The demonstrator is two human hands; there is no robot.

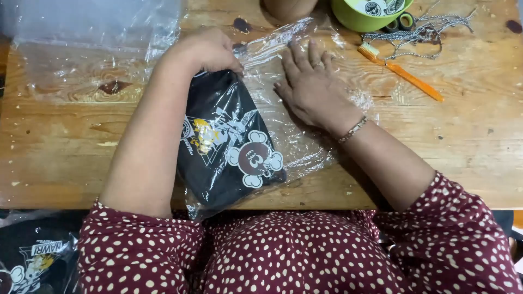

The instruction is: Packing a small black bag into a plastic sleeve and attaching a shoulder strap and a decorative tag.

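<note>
A folded black garment (226, 144) with a white, yellow and brown cartoon print lies on the wooden table (60, 158), partly inside a clear plastic bag (297, 144). My left hand (206, 50) grips the garment's far end at the bag's mouth. My right hand (311, 87) lies flat, fingers spread, pressing the bag's plastic down to the right of the garment. A bracelet sits on that wrist.
A stack of clear plastic bags (92, 49) lies at the far left. A green bowl (366, 13), a tangle of string (422, 32) and an orange toothbrush (403, 72) are at the far right. Another bagged black garment (32, 261) lies below the table's near-left edge.
</note>
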